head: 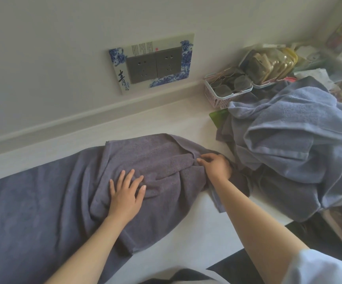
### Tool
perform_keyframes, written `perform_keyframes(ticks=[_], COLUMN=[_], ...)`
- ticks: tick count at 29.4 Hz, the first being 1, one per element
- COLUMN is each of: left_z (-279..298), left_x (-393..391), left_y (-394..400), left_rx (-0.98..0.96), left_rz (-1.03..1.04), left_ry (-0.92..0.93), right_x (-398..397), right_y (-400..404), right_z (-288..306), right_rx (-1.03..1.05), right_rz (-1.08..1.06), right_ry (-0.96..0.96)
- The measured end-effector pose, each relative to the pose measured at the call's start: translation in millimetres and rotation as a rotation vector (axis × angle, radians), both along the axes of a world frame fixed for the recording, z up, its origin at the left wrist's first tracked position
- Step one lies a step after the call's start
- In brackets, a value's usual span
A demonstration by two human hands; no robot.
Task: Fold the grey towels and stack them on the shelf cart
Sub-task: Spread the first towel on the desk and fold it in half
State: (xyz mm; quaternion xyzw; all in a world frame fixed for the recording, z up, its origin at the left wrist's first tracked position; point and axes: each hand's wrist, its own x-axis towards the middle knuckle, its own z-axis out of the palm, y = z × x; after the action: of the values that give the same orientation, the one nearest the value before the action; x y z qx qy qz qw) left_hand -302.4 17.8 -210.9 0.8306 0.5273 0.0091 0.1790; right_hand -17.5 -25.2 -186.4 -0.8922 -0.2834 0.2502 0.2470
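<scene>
A dark grey towel [49,193] lies spread along the white counter [166,117], its right end folded back over itself and wrinkled. My left hand [126,191] presses flat on the folded part, fingers straight and spread. At the towel's right end my right hand [216,166] grips a bunched fold of the cloth with curled fingers. A heap of unfolded lighter grey-blue towels [295,144] sits on the counter to the right. No shelf cart is in view.
A pink and white plastic basket [217,97] with glasses stands against the wall behind the heap, beside a clear container [268,64] of packets. A green flat item [219,117] pokes out under the heap. A double wall socket [153,65] is above the counter.
</scene>
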Motion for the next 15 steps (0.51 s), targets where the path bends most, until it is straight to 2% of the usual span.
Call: perform_keyframes(ticks=[9, 11, 13, 15], left_z=[3, 8, 13, 21], left_x=[3, 7, 15, 25], left_y=[-2, -2, 0, 2], left_rx=[-0.016, -0.033, -0.047, -0.063], left_rz=[0.025, 0.065, 0.103, 0.103], left_ry=[-0.034, -0.077, -0.115, -0.141], right_x=[5, 9, 12, 16], right_y=[14, 14, 15, 15], right_z=[5, 10, 22, 41], right_rx=[-0.089, -0.012, 0.118, 0.192], right_rz=[0.058, 0.033, -0.035, -0.055], right_ry=[-0.051, 0.088, 0.311, 0.413])
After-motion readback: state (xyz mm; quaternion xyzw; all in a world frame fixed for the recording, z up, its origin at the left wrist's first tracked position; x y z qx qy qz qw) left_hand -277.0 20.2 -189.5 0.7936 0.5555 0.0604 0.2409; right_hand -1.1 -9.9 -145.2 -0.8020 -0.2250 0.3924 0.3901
